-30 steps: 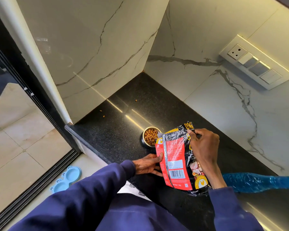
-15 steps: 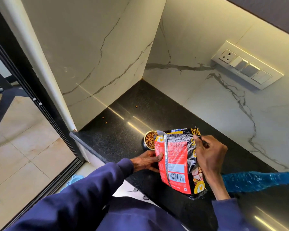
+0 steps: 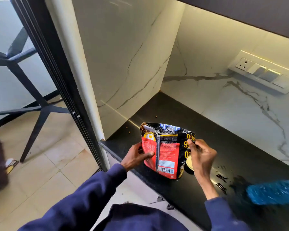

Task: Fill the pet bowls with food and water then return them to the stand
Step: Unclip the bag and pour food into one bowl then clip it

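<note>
- Left hand (image 3: 138,156) and right hand (image 3: 200,155) pinch food bag (image 3: 165,150) upright by its sides, near counter's (image 3: 223,147) front-left corner
- blue bottle (image 3: 274,192) lies at right edge

Navy blue long sleeves (image 3: 83,195), cuffs at the wrists, matching navy top

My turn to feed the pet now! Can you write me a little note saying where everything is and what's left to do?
Left hand: gripping the left edge of the red and black crinkly food pouch.
Right hand: pinching the pouch's upper right corner.
The pouch is upright over the black stone counter, top open, kibble showing inside.
The bowl cannot be seen; the pouch may hide it.
Blue plastic water bottle lies on the counter to the right.
A few loose kibbles lie spilled on the counter.
Left: set the pouch down, find the bowls, add water, return them to the stand, which is out of view.
</note>
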